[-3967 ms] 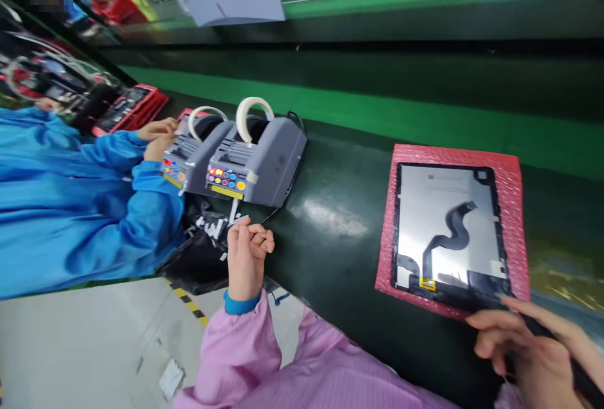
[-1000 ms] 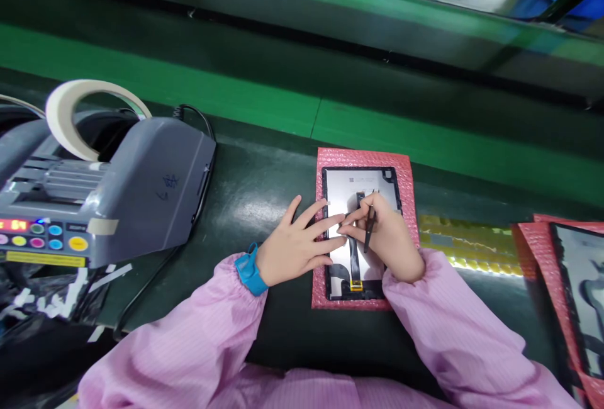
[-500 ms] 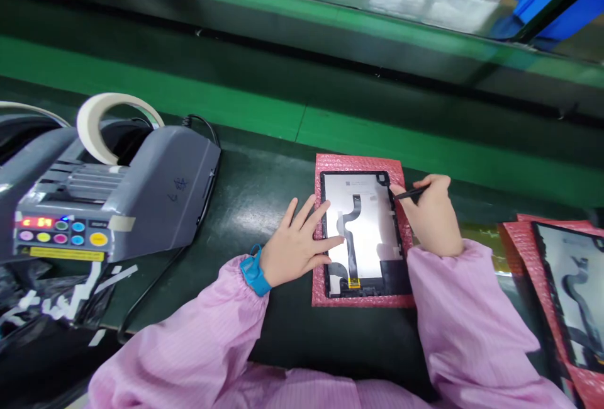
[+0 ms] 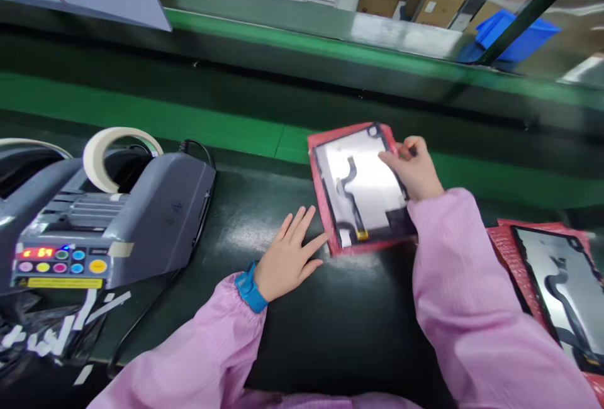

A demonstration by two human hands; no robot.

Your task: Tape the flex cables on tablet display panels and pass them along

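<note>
A tablet screen panel (image 4: 377, 189), silvery backed with a dark ribbon cable (image 4: 350, 192), lies on a pink bubble-wrap sheet (image 4: 322, 198). Both sit tilted on the dark bench, blurred by motion. My right hand (image 4: 415, 167) is closed over their right edge, thumb on top of the panel. A dark tip (image 4: 413, 150) shows between its fingers, probably the black pen-like tool. My left hand (image 4: 290, 258), blue band at the wrist, rests open with fingers spread, one fingertip close to the sheet's lower left edge.
To the left stands a grey tape dispenser (image 4: 160, 207) with a cream tape roll (image 4: 97, 160) and a cable. Tape scraps (image 4: 51, 333) lie in front of it. At right, another screen panel (image 4: 573, 277) rests on pink bubble wrap (image 4: 512, 252). A green ledge (image 4: 226, 123) runs behind.
The panel and its bubble-wrap sheet have moved away from me and turned anticlockwise with my right hand. My left hand has come off the panel onto the bench. The camera view has shifted.
</note>
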